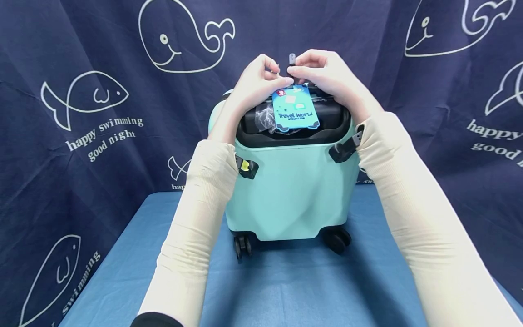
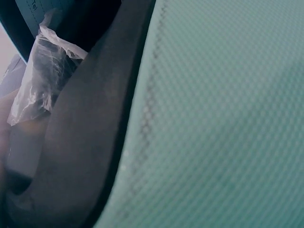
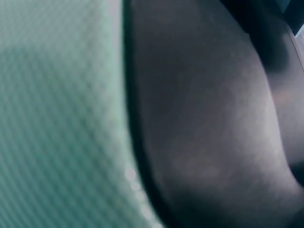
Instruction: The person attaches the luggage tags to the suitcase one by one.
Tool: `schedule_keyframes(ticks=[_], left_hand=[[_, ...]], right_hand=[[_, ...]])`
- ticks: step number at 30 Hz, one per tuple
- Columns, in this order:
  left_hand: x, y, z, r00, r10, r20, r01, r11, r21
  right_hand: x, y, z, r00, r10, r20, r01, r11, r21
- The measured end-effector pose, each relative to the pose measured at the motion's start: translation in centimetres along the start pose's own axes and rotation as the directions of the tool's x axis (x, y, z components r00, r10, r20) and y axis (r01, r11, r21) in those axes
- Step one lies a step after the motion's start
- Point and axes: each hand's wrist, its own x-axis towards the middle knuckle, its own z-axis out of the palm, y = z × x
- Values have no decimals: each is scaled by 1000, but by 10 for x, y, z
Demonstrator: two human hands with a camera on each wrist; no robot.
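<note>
A mint-green suitcase [image 1: 292,190] stands upright, a blue "Travel World" luggage tag [image 1: 295,109] lying over its black handle recess [image 1: 333,120]. Above the tag, my right hand [image 1: 324,75] pinches the dark tag strap [image 1: 292,59], whose end sticks up past the fingertips. My left hand [image 1: 259,81] meets it from the other side, thumb and finger bent together at the strap's lower part; the exact grip there is partly hidden. Crumpled clear plastic wrap [image 2: 42,80] clings to the handle below the tag. Close-up ribbed shell [image 3: 57,118] fills much of the right wrist view.
The suitcase's black wheels [image 1: 337,240] rest on a blue cloth-covered table [image 1: 282,290]. Behind and at both sides hangs a navy curtain [image 1: 261,27] with white whale and fish drawings. Black wrist cameras [image 1: 343,150] sit close to the suitcase front.
</note>
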Motion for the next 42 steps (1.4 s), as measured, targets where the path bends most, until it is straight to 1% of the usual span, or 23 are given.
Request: schedule_keyframes(ticks=[5, 8, 10, 14, 16, 18, 22, 23, 25, 27, 29, 31, 32, 33, 34, 35, 37, 39, 40, 42], left_hand=[[0, 1, 0, 999, 15, -33, -14, 1000, 21], [-2, 1, 1, 997, 24, -75, -22, 999, 25], [-4, 1, 2, 993, 40, -107, -38, 999, 28], [-12, 0, 5, 982, 88, -168, -86, 996, 19], [-17, 0, 6, 973, 120, -196, -120, 993, 11], [-22, -1, 7, 959, 172, -224, -173, 985, 15], [-35, -3, 10, 917, 292, -271, -296, 955, 29], [-41, 0, 10, 907, 320, -275, -327, 945, 24], [-51, 1, 11, 890, 371, -265, -381, 924, 15], [-61, 2, 11, 869, 437, -231, -444, 896, 24], [-72, 2, 13, 853, 494, -170, -493, 869, 52], [-78, -4, 16, 835, 538, -116, -525, 842, 127], [-81, -6, 17, 823, 559, -95, -541, 824, 165], [-84, -7, 19, 818, 570, -78, -546, 812, 206], [-86, -10, 20, 807, 586, -70, -557, 796, 238], [-88, -11, 22, 795, 602, -73, -566, 780, 266], [-90, -15, 25, 766, 634, -106, -585, 756, 293], [-91, -17, 26, 734, 662, -151, -606, 740, 292], [-90, -17, 27, 715, 676, -177, -621, 731, 282], [-90, -17, 27, 686, 693, -222, -641, 720, 266]], right_hand=[[0, -2, 0, 1000, -5, -3, 5, 1000, -21], [0, -2, -1, 1000, 6, -8, -6, 1000, -17], [0, -1, 0, 1000, 10, -7, -10, 1000, -7], [1, 0, 1, 1000, 14, 6, -14, 1000, 21], [1, 0, 1, 1000, 13, 7, -14, 1000, 26], [1, 0, 2, 1000, 10, 4, -10, 1000, 23], [0, -2, 1, 1000, 17, -3, -17, 1000, -13], [-1, -3, 1, 1000, 22, -5, -22, 999, -27], [-2, -3, 0, 999, 34, -11, -35, 998, -60], [-3, -4, -2, 999, 46, -17, -47, 995, -86], [-3, -4, -3, 998, 51, -27, -54, 993, -106], [-4, -4, -4, 998, 53, -35, -57, 992, -114], [-4, -4, -4, 998, 51, -37, -55, 992, -113], [-4, -4, -4, 998, 49, -41, -53, 992, -114], [-4, -4, -4, 998, 46, -44, -50, 993, -108], [-4, -4, -3, 998, 43, -43, -47, 994, -99], [-3, -4, -2, 999, 35, -36, -38, 996, -84], [-2, -4, -1, 999, 28, -24, -29, 997, -70], [-2, -4, -1, 999, 28, -16, -29, 997, -67], [-1, -5, -1, 1000, 30, -3, -30, 996, -81]])
